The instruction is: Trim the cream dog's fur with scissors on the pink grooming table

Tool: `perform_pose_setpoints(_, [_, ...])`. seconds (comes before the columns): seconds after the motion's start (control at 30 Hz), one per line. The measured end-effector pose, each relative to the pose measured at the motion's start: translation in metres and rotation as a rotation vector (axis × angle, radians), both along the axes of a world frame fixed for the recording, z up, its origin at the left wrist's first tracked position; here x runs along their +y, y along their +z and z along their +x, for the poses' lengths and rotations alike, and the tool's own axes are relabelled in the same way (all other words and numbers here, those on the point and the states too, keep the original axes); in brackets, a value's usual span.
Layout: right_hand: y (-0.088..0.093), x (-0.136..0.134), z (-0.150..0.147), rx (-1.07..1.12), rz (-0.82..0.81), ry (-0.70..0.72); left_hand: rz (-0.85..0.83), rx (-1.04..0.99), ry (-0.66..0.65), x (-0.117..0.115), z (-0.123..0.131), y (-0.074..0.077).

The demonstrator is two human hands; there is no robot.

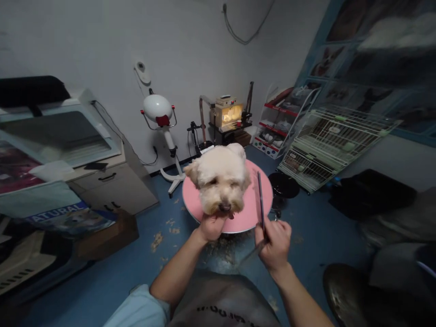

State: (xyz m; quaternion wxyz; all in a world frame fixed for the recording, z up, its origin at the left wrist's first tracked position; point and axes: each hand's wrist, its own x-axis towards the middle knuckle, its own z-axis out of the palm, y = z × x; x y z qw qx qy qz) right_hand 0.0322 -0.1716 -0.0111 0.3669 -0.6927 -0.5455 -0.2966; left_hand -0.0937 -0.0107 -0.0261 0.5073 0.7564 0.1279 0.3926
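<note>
dog (221, 168) on the round pink table (251, 210), facing the wearer, its head over the near part of the top and most of its body hidden behind that head. the left hand (211, 227) is cupped under the chin, holding the muzzle from below; how tightly the fingers close is hidden by fur and by the hand itself. the right hand (276, 240) is closed around a long, thin, dark tool (260, 197) that points up, apart from the dog and just to the right of its head; blur leaves it unclear whether this is a comb or shears.

as for handling, the coat looks soft and fluffy, so it would likely give under the fingers before anything firm is felt. the head is probably light enough to rest in one palm, but it is alive and can turn or pull away without warning. the chin and lower jaw seem the right place to take hold: a loose, steady cup, no squeezing, clear of the throat. eyes and nose are the tender parts, so the tool's tip should be kept well away from them. the tool itself looks stiff and slim, best gripped near its lower end.
</note>
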Motion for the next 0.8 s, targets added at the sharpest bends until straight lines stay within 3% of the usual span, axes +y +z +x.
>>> perform_pose_setpoints(0.1, [-0.018,0.005,-0.025,0.051,0.011,0.075,0.083,0.01,0.017,0.003,-0.001,-0.003])
perform_pose_setpoints(0.27, [-0.038,0.006,-0.036,0.222,-0.018,-0.073,0.079,-0.009,0.074,0.004,0.0,-0.009])
perform_pose_setpoints(0.37, [-0.045,-0.002,-0.039,0.311,0.028,-0.077,0.025,-0.003,0.037,0.002,0.003,-0.016])
perform_pose_setpoints(0.47, [-0.045,-0.009,-0.043,0.405,0.037,-0.086,0.043,-0.032,0.066,0.001,0.005,-0.031])
perform_pose_setpoints(0.67, [-0.032,-0.022,-0.042,0.654,0.087,-0.099,0.361,-0.198,0.242,0.005,0.01,-0.07])
perform_pose_setpoints(0.73, [-0.029,-0.028,-0.044,0.677,0.138,-0.145,0.36,-0.189,0.232,0.003,0.011,-0.076])
perform_pose_setpoints(0.8, [-0.03,-0.033,-0.047,0.611,0.142,-0.105,0.319,-0.191,0.235,0.0,0.012,-0.077])
